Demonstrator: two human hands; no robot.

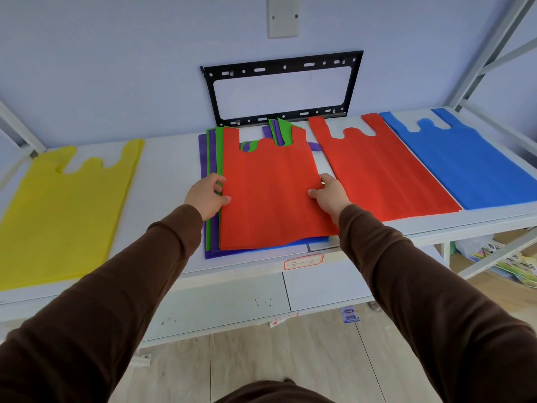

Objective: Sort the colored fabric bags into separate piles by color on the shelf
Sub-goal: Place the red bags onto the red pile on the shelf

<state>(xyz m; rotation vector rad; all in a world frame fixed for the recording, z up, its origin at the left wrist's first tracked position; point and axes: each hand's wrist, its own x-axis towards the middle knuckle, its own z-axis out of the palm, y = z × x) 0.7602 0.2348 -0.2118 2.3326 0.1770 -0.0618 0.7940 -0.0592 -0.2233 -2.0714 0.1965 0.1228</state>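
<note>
Both hands pinch the top red bag (270, 193) by its side edges — left hand (207, 196), right hand (329, 196) — at frame centre on the mixed stack (210, 170), seemingly to peel it off toward the red pile (383, 170) just right — yellow (66, 205) far left, blue (465, 161) far right.

The flat orange-red fabric bag on top of the middle stack (270, 193) covers nearly all of the green, purple and blue fabric bags under it (213, 158), so only their edges and handle tips show and their number cannot be told; the left hand's fingertips (218, 187) and the right hand's fingertips (315, 193) are partly tucked at that bag's edges; the wide yellow fabric bag (64, 210) is cut by the left edge; the bright blue fabric bag (465, 161) by the right; the handwriting on the small red-bordered paper label (303, 261) is too small to read.
</note>
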